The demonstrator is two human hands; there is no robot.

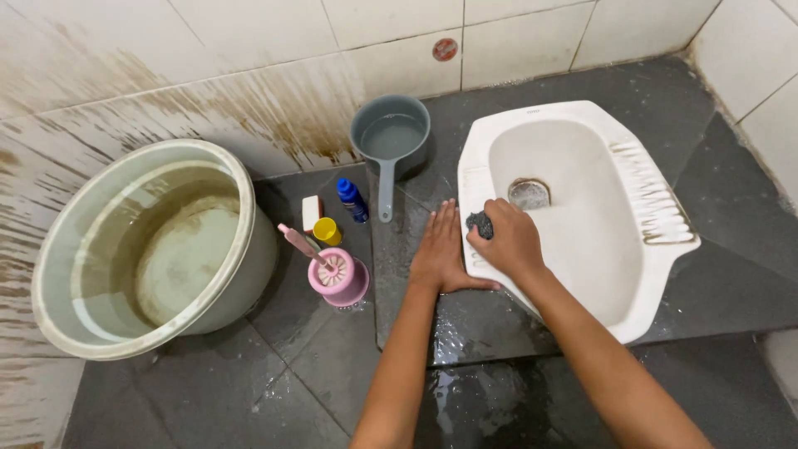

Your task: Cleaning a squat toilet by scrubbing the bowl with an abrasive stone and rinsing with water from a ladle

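Note:
A white squat toilet pan (pixel 632 249) is set into the dark grey floor at the right. My right hand (pixel 509 241) is shut on a dark scouring pad (pixel 480 223) and presses it on the pan's left footrest. Just left of the pan, my left hand (pixel 438 249) lies flat on the wet floor with its fingers spread. The pan's drain hole (pixel 529 193) is just beyond my right hand.
A large pale green basin (pixel 50 274) holding water stands at the left. Between it and the pan are a pink toilet brush in its holder (pixel 337 274), a yellow cap (pixel 327 231), a blue bottle (pixel 352 199), a white block (pixel 311 213) and a grey water dipper (pixel 389 137). Stained white tiled walls lie behind.

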